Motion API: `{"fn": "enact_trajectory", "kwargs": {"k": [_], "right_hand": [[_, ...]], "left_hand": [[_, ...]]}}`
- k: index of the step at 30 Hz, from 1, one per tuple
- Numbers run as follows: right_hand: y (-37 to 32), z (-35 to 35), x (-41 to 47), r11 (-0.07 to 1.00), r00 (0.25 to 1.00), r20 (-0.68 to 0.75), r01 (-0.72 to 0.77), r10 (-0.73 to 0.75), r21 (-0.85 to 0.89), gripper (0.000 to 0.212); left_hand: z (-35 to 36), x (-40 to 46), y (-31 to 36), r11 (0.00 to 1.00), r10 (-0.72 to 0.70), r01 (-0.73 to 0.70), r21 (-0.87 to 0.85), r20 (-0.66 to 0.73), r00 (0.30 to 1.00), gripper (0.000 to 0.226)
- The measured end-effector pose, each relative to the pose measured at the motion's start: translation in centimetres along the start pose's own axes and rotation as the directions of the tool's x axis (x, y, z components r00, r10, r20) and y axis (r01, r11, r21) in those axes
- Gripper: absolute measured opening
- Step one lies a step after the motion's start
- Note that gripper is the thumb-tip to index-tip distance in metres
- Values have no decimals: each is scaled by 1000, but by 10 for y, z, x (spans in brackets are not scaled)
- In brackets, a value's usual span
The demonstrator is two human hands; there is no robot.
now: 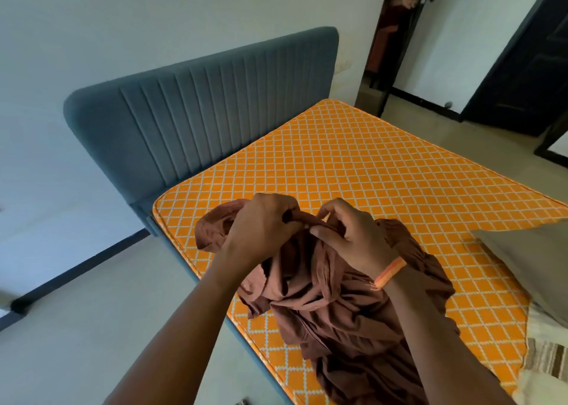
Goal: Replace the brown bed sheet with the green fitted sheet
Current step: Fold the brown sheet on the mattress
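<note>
Both hands, left hand (261,226) and right hand (353,235), grip the bunched brown bed sheet (338,321), fingers curled. Sheet heaped on bare orange mattress (368,165).

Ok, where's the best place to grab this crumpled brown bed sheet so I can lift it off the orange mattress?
Grip the bunched edge of the crumpled brown bed sheet, where the left hand and right hand pinch it, coming from above. Gathered folds there likely give firm purchase; the rest hangs loose.
</note>
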State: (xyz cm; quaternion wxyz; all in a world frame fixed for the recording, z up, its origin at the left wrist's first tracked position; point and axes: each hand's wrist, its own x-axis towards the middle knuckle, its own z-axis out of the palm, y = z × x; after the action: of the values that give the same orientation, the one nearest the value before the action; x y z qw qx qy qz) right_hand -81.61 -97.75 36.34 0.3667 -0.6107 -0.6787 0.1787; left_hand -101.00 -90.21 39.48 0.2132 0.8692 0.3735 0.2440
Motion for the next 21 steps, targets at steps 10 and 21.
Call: {"fn": "enact_trajectory", "kwargs": {"k": [10, 21], "right_hand": [[61, 112, -38, 949, 944, -108, -314, 312, -3, 21], [-12, 93, -9, 973, 989, -85, -100, 120, 210, 28]], "left_hand": [[-20, -19, 1, 928, -124, 48, -370, -183, 975, 7], [-1, -63, -49, 936, -327, 317, 152, 41, 944, 97]]}}
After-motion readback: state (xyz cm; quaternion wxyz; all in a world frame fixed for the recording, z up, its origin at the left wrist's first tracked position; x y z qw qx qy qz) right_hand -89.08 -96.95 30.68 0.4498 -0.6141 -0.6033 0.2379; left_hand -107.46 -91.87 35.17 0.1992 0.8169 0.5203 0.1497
